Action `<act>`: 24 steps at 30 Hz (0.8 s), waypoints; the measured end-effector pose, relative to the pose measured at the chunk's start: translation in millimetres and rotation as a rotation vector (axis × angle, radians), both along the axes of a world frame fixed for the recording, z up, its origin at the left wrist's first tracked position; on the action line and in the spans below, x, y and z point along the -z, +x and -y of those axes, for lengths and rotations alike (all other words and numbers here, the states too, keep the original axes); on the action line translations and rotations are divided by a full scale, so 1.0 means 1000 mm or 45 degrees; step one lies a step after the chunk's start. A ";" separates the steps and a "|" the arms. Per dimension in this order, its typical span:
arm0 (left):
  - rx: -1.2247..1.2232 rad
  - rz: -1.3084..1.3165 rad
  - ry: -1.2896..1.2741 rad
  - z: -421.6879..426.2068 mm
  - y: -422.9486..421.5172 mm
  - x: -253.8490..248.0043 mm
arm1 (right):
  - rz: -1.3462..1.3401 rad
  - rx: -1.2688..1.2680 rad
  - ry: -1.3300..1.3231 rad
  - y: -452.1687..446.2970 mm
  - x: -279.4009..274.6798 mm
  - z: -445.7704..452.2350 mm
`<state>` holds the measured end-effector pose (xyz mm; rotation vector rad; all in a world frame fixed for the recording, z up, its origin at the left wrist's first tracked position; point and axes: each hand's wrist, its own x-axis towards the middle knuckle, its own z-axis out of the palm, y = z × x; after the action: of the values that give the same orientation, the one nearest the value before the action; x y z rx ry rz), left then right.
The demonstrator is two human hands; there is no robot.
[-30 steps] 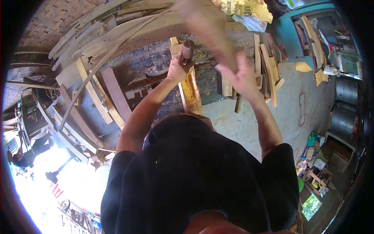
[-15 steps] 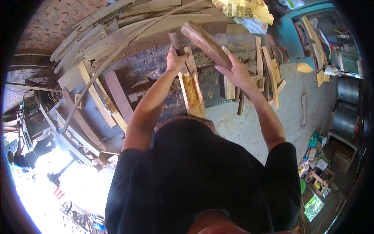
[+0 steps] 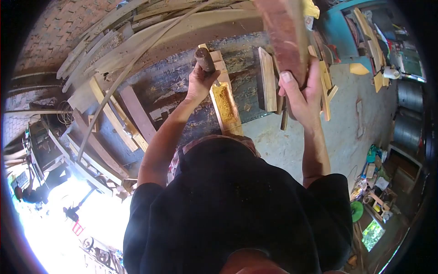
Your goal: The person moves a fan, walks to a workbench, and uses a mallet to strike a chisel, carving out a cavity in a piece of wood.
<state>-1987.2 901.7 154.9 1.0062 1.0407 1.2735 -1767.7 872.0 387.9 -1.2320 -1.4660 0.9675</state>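
Note:
My left hand (image 3: 200, 84) is wrapped round the dark wooden handle of a chisel (image 3: 204, 59). Its blade end points down at a pale wooden block (image 3: 233, 119), where a long recess with a rough yellow floor is cut. Whether the edge touches the wood I cannot tell. Raised to the right, my right hand (image 3: 303, 93) grips a thick reddish-brown wooden mallet (image 3: 287, 41), a plain heavy bar tilted upright towards the camera. The mallet is well apart from the chisel. The block lies on the dark worn bench (image 3: 182, 84) close in front of my body.
Right of the block stand a pale wooden piece (image 3: 268, 80) and further narrow pieces. Planks (image 3: 137, 107) lie to the left, and long boards (image 3: 173, 27) are stacked at the far side. A person (image 3: 34, 194) is at the far left. Metal drums (image 3: 407, 109) stand at right.
My right hand has lifted the mallet up and to the right, away from the chisel. The left hand has shifted slightly left and down, with the chisel handle tilted more towards the camera.

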 end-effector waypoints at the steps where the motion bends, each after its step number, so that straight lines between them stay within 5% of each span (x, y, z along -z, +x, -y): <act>1: 0.022 -0.026 0.014 0.002 0.003 0.003 | -0.001 0.017 -0.008 -0.001 0.002 0.003; 5: 0.069 -0.167 0.166 0.004 0.009 0.002 | 0.411 0.019 0.350 -0.003 0.029 0.000; 7: 0.106 -0.358 0.115 -0.002 0.001 0.013 | 0.963 -0.363 -0.188 0.008 0.064 -0.008; 9: -0.139 -0.156 0.089 -0.006 -0.001 0.008 | 0.927 -0.308 -0.090 0.016 0.069 -0.017; 15: -0.089 0.157 -0.036 -0.003 -0.005 0.016 | 0.456 -0.159 0.327 -0.016 0.018 -0.020; 17: -0.039 0.096 -0.022 -0.006 -0.003 0.018 | 0.451 -0.134 0.317 -0.017 0.039 -0.017; 19: -0.029 0.006 0.073 -0.013 -0.005 0.020 | 0.999 -0.384 -0.148 -0.005 0.078 -0.019; 24: -0.078 -0.079 -0.129 -0.010 -0.020 0.012 | 0.844 -0.331 -0.185 0.006 0.071 -0.008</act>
<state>-2007.3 911.4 143.0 0.9483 1.1798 1.2326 -1761.5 880.5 316.9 -1.5882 -2.1412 0.8839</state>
